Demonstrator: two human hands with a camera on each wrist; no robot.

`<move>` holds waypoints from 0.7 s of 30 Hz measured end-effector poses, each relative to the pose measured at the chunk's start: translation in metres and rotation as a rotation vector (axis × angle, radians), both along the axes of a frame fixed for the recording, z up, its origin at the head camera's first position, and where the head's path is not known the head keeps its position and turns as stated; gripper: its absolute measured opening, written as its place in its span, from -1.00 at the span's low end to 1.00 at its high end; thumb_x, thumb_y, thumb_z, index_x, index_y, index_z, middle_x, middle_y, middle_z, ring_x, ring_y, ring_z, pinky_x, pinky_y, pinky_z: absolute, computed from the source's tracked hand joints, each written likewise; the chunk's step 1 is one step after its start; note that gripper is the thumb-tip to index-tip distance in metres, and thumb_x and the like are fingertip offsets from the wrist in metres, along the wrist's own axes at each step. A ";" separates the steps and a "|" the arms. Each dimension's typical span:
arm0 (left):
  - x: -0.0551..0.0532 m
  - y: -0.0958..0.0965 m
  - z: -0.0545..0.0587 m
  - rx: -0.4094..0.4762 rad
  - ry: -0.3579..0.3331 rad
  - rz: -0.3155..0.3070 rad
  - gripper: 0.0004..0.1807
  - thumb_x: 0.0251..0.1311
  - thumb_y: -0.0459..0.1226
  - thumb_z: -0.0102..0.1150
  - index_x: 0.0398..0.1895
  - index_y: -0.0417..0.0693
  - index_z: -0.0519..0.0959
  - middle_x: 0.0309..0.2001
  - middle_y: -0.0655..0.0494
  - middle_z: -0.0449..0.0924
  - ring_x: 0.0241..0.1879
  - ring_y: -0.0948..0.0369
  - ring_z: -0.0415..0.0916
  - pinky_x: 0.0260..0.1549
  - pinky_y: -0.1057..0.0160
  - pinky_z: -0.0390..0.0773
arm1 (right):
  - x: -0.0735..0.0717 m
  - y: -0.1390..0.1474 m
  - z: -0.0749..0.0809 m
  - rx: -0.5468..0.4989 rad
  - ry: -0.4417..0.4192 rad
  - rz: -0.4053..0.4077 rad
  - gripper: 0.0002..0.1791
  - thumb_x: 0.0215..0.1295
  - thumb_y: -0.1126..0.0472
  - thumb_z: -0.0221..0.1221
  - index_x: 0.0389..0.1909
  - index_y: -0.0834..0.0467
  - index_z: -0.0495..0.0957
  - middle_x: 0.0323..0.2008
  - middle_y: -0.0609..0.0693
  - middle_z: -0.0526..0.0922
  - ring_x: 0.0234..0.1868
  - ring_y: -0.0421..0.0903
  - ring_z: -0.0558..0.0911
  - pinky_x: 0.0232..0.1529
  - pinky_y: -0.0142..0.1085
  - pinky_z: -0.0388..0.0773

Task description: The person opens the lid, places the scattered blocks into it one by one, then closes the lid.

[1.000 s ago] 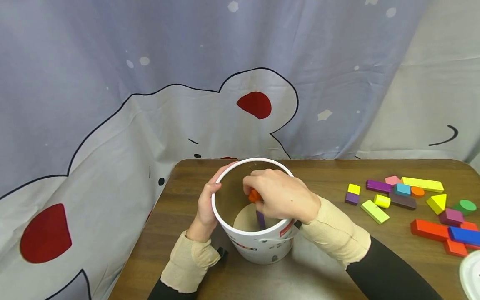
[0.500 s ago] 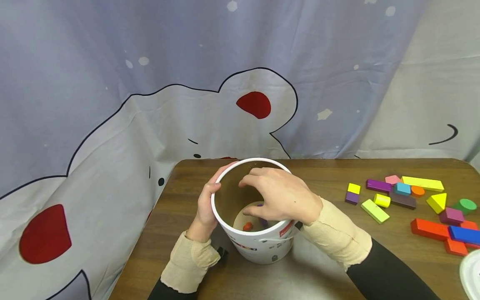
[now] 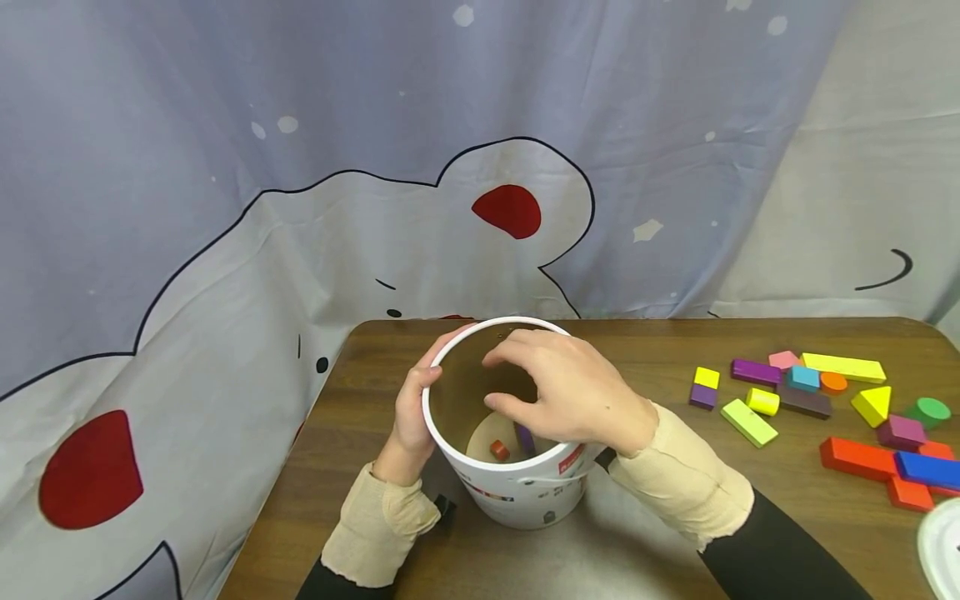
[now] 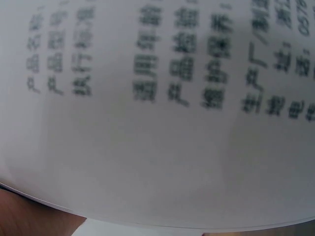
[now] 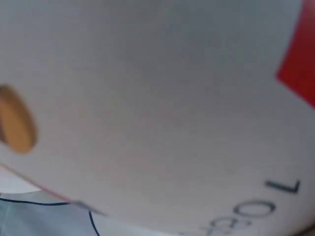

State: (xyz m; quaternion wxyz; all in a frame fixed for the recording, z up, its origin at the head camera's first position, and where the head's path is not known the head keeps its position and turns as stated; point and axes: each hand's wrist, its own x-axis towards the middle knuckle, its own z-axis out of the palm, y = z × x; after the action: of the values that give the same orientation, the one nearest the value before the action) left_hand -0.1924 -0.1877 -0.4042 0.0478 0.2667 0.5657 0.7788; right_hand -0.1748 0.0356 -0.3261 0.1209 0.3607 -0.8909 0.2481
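At the bucket (image 3: 525, 498), grips rim (image 3: 492, 464) with left hand (image 3: 413, 410), holds empty, loose-fingered right hand (image 3: 573, 387) over orange block (image 3: 499, 451) and purple block (image 3: 526, 439), with more blocks (image 3: 858, 459) left outside.

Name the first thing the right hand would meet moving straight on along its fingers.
Most likely the bucket's inner wall, on the side the left hand grips; exact depth is unclear.

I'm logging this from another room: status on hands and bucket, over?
Left hand holding white bucket by its rim. Right hand over its mouth, thumb and forefinger apart. Orange-red block, purple block inside. Right hand hides part of interior.
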 end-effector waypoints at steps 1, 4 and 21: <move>0.000 0.000 0.000 0.000 -0.007 0.005 -0.28 0.26 -0.23 -0.46 0.51 -0.19 0.24 0.36 0.01 0.43 0.32 0.13 0.43 0.39 -0.01 0.37 | 0.000 0.001 0.000 -0.014 -0.002 0.002 -0.65 0.26 -0.08 0.33 0.01 -0.04 0.71 -0.06 -0.24 0.72 0.05 -0.21 0.68 0.08 -0.18 0.61; 0.001 -0.001 0.000 0.004 -0.027 0.015 -0.28 0.25 -0.24 -0.46 0.52 -0.16 0.25 0.37 0.00 0.43 0.34 0.07 0.41 0.37 0.00 0.39 | 0.003 0.004 -0.001 -0.036 0.001 0.017 -0.68 0.30 -0.07 0.31 -0.02 -0.04 0.70 -0.08 -0.25 0.71 0.03 -0.22 0.68 0.07 -0.19 0.61; -0.013 -0.007 -0.021 0.032 0.005 0.004 -0.24 0.26 -0.30 -0.54 0.56 -0.15 0.25 0.44 -0.01 0.41 0.38 0.07 0.40 0.36 0.01 0.38 | 0.012 0.073 -0.009 -0.344 0.156 0.014 -0.69 0.16 0.23 0.43 -0.05 0.04 0.70 -0.04 -0.17 0.70 0.07 -0.20 0.66 0.19 -0.39 0.48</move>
State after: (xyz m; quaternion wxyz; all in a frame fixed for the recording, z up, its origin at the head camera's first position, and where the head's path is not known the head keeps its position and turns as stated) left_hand -0.2050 -0.1943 -0.4249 0.0407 0.2681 0.5539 0.7872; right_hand -0.1625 0.1089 -0.3356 0.2476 0.3592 -0.8206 0.3691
